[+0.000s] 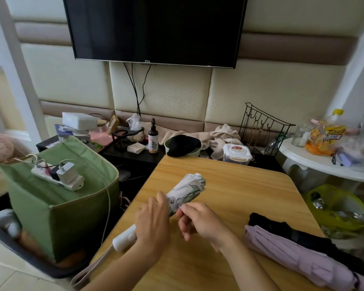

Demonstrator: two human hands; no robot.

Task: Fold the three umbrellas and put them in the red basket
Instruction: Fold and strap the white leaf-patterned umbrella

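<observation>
Behind the light wooden table (229,185) hangs a big black TV (156,28) on a soft padded wall, and the shelf under it is full of small stuff.

On the table, a person works on a small white folding umbrella with green leaf prints (189,187). It lies slanted, with its white plastic handle (124,240) sticking out toward the table's near left edge. The left hand (152,223) wraps around the umbrella's middle to keep the cloth rolled tight so it does not pop open. The right hand (200,221) sits just beside it and pinches the little strap with the snap button (172,201), likely to close it around the roll. So this umbrella looks almost done.

Two more umbrellas lie together at the right side of the table: a long light purple umbrella (298,261) and a black umbrella (292,232) touching behind it. They look closed but loose, waiting their turn.

No red basket shows anywhere. A big green cloth bin (57,206) stands left of the table with a white power strip (59,175) across its top.
</observation>
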